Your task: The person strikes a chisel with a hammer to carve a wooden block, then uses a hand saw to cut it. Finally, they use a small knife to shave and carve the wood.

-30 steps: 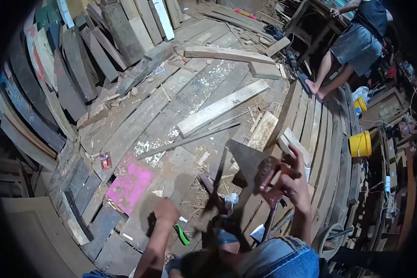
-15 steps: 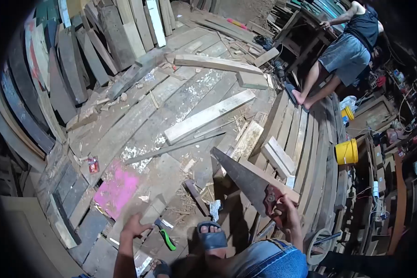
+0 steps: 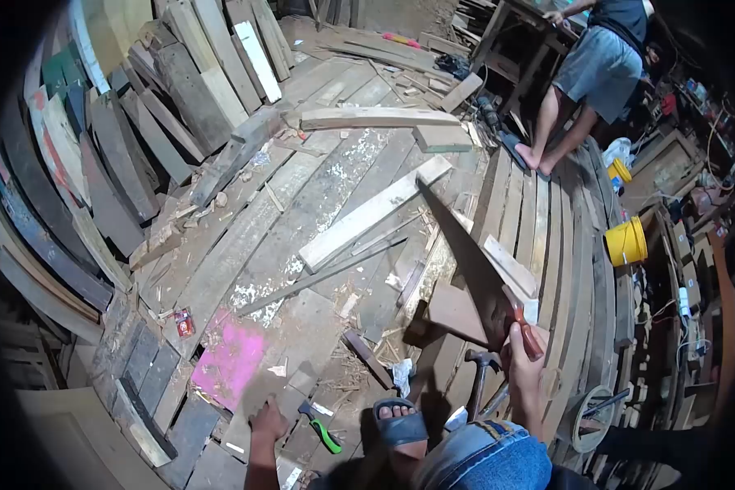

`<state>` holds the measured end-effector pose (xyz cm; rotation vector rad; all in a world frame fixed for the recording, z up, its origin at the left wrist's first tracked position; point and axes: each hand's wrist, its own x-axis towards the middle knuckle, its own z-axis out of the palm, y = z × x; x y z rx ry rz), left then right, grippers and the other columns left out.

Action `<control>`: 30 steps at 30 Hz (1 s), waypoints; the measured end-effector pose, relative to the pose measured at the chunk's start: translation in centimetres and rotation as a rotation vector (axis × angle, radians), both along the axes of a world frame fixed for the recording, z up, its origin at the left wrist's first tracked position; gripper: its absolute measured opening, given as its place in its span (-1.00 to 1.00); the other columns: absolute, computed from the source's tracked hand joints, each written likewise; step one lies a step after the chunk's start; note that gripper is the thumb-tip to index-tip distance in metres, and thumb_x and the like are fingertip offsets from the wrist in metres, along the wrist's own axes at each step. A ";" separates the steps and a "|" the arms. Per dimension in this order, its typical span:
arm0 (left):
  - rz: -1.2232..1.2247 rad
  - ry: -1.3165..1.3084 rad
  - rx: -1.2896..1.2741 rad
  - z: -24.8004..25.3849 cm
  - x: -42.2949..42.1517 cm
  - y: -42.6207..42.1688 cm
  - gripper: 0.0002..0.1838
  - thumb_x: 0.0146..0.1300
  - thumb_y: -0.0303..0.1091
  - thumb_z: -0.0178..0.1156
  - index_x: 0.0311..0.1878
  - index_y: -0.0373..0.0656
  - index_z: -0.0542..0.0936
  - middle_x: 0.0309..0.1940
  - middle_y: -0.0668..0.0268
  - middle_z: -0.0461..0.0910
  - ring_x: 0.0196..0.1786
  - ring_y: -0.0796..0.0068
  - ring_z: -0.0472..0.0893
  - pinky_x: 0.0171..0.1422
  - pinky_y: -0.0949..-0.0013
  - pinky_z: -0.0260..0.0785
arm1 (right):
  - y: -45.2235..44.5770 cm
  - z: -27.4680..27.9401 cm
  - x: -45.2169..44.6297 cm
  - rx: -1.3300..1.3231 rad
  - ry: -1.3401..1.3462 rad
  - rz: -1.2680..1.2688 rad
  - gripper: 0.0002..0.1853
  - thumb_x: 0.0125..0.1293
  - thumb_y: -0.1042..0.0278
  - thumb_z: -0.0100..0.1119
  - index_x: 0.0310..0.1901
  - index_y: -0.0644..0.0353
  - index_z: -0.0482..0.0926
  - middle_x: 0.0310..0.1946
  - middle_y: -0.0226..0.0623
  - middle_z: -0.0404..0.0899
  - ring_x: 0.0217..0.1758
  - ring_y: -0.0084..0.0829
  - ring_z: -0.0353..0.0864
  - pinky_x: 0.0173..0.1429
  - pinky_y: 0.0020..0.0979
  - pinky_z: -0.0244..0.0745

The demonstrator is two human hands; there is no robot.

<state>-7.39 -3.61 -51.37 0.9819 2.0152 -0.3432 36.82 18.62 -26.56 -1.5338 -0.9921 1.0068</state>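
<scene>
My right hand point(image 3: 521, 363) grips the red-brown handle of a handsaw point(image 3: 461, 245). The blade points up and away, its tip appearing over a pale plank point(image 3: 376, 214). A short wooden block point(image 3: 456, 312) lies beside the blade, partly covered by it. Close to my right wrist is a hammer point(image 3: 480, 374). My left hand point(image 3: 269, 420) is low over the floorboards, empty, with one finger stretched out and the others partly hidden. To its right lies a green-handled tool point(image 3: 322, 428) with a dark end; its kind is unclear.
Boards point(image 3: 196, 98) lean along the left side. A co-worker point(image 3: 600, 73) stands at a bench at the upper right. A yellow bucket point(image 3: 626, 242) and a tub point(image 3: 588, 420) stand on the right. Scraps, shavings and a pink patch point(image 3: 229, 359) mark the floor.
The handsaw has turned in my right hand so its blade points more upward and looks narrower. The hammer has come into sight. My left hand has moved slightly right and down, its fingers less spread.
</scene>
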 end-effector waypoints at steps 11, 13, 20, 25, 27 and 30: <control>0.110 0.254 0.149 0.1 7.2 -1.1 0.23 0.02 -0.06 0.58 0.64 -0.12 -0.02 0.28 -0.09 0.48 0.34 -0.08 0.52 0.39 -0.08 0.41 | -1.5 -5.3 -4.7 -0.015 -0.158 0.143 -0.79 0.36 0.30 0.45 -0.18 0.27 0.68 -0.49 -0.61 0.46 -0.43 -0.70 0.35 -0.33 -0.51 0.29; 0.134 0.249 0.188 -0.8 6.9 -1.4 0.17 0.02 -0.03 0.58 0.59 -0.14 0.08 0.26 -0.07 0.50 0.34 -0.08 0.52 0.38 -0.09 0.43 | -1.1 -4.5 -5.5 0.032 -0.194 0.327 -0.80 0.34 0.31 0.46 -0.19 0.27 0.68 -0.48 -0.57 0.49 -0.42 -0.69 0.37 -0.32 -0.51 0.31; 0.273 0.172 0.112 -3.4 4.1 -0.9 0.12 -0.11 0.10 0.65 0.43 -0.24 0.28 0.30 -0.01 0.52 0.38 -0.03 0.52 0.44 -0.04 0.44 | -2.0 -6.2 -9.0 0.059 -0.118 0.660 -0.77 0.43 0.24 0.41 -0.20 0.26 0.72 -0.53 -0.45 0.56 -0.44 -0.73 0.49 -0.39 -0.51 0.35; 0.083 0.263 0.050 -1.9 1.9 1.4 0.17 -0.16 0.10 0.66 0.46 -0.23 0.27 0.31 -0.01 0.55 0.38 -0.03 0.55 0.45 0.00 0.46 | -5.0 -8.7 -9.8 -0.148 0.018 0.923 -0.74 0.47 0.19 0.38 -0.27 0.21 0.64 -0.60 -0.51 0.39 -0.47 -0.73 0.31 -0.41 -0.45 0.22; 0.074 0.255 0.022 -1.4 1.7 1.7 0.16 -0.15 0.10 0.66 0.46 -0.22 0.29 0.29 -0.01 0.58 0.37 0.00 0.58 0.44 0.02 0.47 | -6.0 -10.3 -9.5 -0.084 0.038 0.941 -0.75 0.48 0.24 0.37 -0.30 0.21 0.61 -0.57 -0.53 0.35 -0.45 -0.72 0.27 -0.39 -0.44 0.20; 0.118 0.152 0.156 -3.0 0.4 0.9 0.15 -0.06 0.08 0.59 0.53 -0.29 0.26 0.27 -0.11 0.60 0.29 -0.08 0.64 0.37 -0.03 0.51 | -7.4 -12.8 -9.2 -0.127 0.087 0.955 -0.78 0.47 0.28 0.37 -0.28 0.23 0.63 -0.51 -0.55 0.42 -0.40 -0.73 0.34 -0.35 -0.48 0.26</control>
